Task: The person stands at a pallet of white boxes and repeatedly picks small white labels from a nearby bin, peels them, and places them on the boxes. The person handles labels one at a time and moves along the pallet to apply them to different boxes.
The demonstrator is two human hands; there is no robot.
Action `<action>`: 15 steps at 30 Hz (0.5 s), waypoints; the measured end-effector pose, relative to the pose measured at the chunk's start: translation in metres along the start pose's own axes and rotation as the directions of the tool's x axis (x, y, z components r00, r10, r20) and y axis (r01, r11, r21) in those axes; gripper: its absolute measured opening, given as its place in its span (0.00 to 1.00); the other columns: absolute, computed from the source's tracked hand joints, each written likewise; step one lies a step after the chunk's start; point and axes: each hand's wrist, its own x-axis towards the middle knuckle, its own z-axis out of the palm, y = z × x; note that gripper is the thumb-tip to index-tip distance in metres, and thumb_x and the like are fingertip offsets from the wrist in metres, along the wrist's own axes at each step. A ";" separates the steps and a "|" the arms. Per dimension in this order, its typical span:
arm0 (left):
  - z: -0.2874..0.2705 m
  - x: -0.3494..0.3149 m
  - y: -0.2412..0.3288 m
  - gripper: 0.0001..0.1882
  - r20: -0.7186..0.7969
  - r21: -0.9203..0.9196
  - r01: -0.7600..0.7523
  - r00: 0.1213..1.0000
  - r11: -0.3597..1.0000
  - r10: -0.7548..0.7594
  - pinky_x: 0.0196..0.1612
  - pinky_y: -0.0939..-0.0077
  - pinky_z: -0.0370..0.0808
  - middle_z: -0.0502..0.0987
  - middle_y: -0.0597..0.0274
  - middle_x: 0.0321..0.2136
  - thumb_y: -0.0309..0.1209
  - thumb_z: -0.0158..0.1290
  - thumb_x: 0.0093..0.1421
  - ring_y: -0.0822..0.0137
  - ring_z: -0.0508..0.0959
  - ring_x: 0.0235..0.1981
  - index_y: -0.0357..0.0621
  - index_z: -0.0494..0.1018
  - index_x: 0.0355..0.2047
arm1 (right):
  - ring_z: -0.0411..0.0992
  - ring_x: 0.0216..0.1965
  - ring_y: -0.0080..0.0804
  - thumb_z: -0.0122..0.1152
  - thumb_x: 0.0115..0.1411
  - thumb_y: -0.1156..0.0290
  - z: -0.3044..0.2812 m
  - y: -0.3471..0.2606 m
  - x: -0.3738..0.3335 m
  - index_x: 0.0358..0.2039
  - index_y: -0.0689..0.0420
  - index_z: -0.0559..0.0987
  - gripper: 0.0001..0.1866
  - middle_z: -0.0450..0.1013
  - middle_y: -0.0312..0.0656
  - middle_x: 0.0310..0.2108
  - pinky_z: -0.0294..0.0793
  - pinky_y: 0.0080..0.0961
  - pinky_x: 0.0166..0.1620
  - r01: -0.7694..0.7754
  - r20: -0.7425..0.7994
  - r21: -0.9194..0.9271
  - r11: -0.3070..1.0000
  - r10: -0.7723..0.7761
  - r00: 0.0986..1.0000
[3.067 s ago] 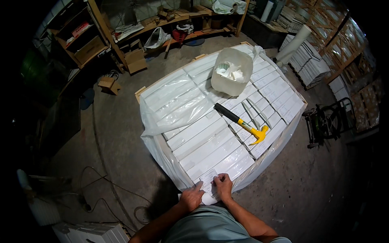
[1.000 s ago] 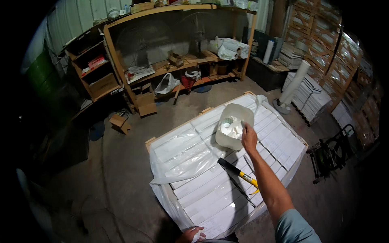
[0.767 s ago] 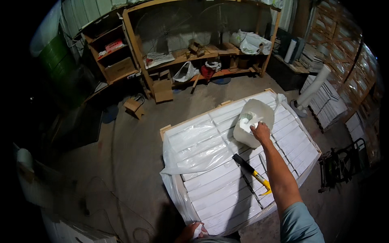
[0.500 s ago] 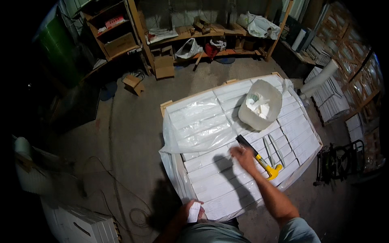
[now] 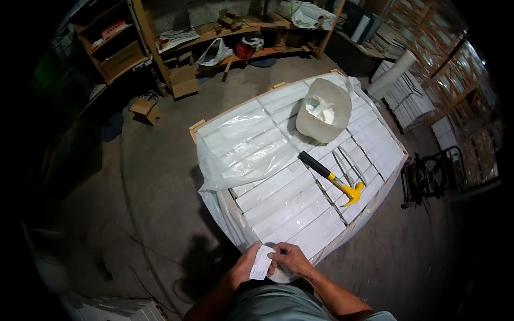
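Close to my body, my left hand (image 5: 247,263) is closed on a small white paper label (image 5: 261,263) with printed lines. My right hand (image 5: 290,258) meets it from the other side, thumb and fingers pinched at the label's right edge. Just below that hand a pale rounded thing (image 5: 284,276) shows in part; its kind is unclear. Both hands are at the near edge of a pallet-sized stack of long white boxes (image 5: 292,219). On the boxes lies a claw hammer (image 5: 333,179) with a black grip and yellow head, beside thin pale strap loops (image 5: 348,166).
A translucent plastic tub (image 5: 324,120) holding white scraps stands on the stack's far part. Clear plastic film (image 5: 241,144) covers the left side. Wooden shelves (image 5: 214,37) line the back; a black wheeled frame (image 5: 431,176) stands right. A cable (image 5: 134,238) lies on the left floor.
My right hand has come from beside the hammer's handle down to the label in my left hand. The left hand has raised the label slightly. The whole view has shifted.
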 end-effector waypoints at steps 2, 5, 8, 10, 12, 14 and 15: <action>0.005 -0.007 0.007 0.33 0.011 0.017 0.054 0.998 0.998 -0.054 0.30 0.66 0.76 0.77 0.51 0.27 0.53 0.24 0.71 0.57 0.78 0.24 0.37 0.71 0.43 | 0.73 0.30 0.25 0.61 0.62 0.70 0.008 0.000 -0.012 0.29 0.65 0.76 0.10 0.74 0.38 0.23 0.73 0.22 0.37 0.011 -0.096 0.021 1.000 -0.009 0.995; 0.009 -0.019 0.009 0.31 0.045 0.074 0.107 0.993 0.992 -0.111 0.29 0.65 0.76 0.77 0.51 0.27 0.51 0.26 0.71 0.57 0.78 0.24 0.38 0.71 0.43 | 0.71 0.33 0.23 0.60 0.64 0.67 0.023 0.013 -0.027 0.31 0.66 0.79 0.13 0.75 0.38 0.25 0.71 0.23 0.40 0.018 -0.258 -0.140 0.990 -0.054 0.965; 0.004 -0.026 0.007 0.30 0.071 0.148 0.130 0.987 0.980 -0.142 0.29 0.67 0.76 0.77 0.53 0.28 0.52 0.28 0.71 0.59 0.78 0.25 0.39 0.71 0.43 | 0.73 0.34 0.27 0.58 0.65 0.65 0.043 0.019 -0.040 0.41 0.64 0.80 0.14 0.77 0.42 0.30 0.72 0.25 0.42 0.144 -0.385 -0.271 0.952 -0.244 0.890; 0.001 -0.028 0.002 0.29 0.085 0.163 0.140 0.984 0.977 -0.156 0.29 0.68 0.76 0.77 0.53 0.29 0.52 0.29 0.71 0.60 0.78 0.26 0.39 0.70 0.45 | 0.74 0.35 0.33 0.57 0.65 0.66 0.053 0.022 -0.048 0.44 0.62 0.80 0.14 0.77 0.46 0.32 0.73 0.27 0.41 0.180 -0.441 -0.357 0.916 -0.336 0.832; 0.001 -0.028 -0.001 0.29 0.103 0.149 0.139 0.983 0.979 -0.155 0.30 0.69 0.77 0.77 0.53 0.31 0.52 0.30 0.71 0.61 0.78 0.28 0.39 0.69 0.48 | 0.77 0.36 0.42 0.56 0.64 0.66 0.059 0.011 -0.057 0.45 0.60 0.80 0.14 0.77 0.52 0.35 0.74 0.30 0.40 0.165 -0.475 -0.453 0.876 -0.394 0.787; 0.001 -0.026 -0.006 0.29 0.161 0.125 0.093 0.981 0.988 -0.113 0.31 0.70 0.77 0.77 0.53 0.34 0.52 0.30 0.71 0.61 0.79 0.28 0.39 0.68 0.50 | 0.77 0.35 0.42 0.56 0.64 0.67 0.060 0.017 -0.058 0.45 0.61 0.81 0.14 0.77 0.51 0.35 0.74 0.30 0.39 0.207 -0.514 -0.496 0.843 -0.478 0.713; 0.003 -0.025 -0.009 0.29 0.190 0.112 0.068 0.978 0.991 -0.088 0.32 0.71 0.77 0.77 0.53 0.36 0.52 0.30 0.71 0.61 0.79 0.29 0.39 0.68 0.51 | 0.77 0.35 0.42 0.56 0.64 0.67 0.058 0.019 -0.059 0.44 0.61 0.81 0.13 0.77 0.51 0.34 0.74 0.31 0.38 0.226 -0.528 -0.520 0.824 -0.518 0.673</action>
